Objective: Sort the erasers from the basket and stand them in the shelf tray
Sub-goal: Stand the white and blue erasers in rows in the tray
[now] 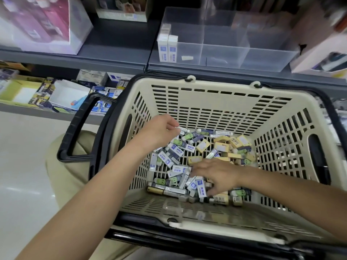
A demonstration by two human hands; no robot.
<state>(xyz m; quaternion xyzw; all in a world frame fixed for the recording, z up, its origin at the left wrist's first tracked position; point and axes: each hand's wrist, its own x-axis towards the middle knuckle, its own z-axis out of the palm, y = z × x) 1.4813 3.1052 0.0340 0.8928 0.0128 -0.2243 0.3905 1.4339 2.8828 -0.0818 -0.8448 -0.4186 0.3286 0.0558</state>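
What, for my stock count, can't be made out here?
Head view:
- Erasers under right hand: hidden by it.
- Their labels: too small to read.
- Left hand grip: its fingers hide it.
- Basket near corner: cut off by bottom edge.
- Top-right shelf goods: motion-blurred.

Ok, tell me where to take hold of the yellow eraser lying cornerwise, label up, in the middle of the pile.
Pinch the yellow eraser across its two long edges, coming straight down from above: it lies broad labelled face up atop the pile, and the basket walls likely block a sideways approach.
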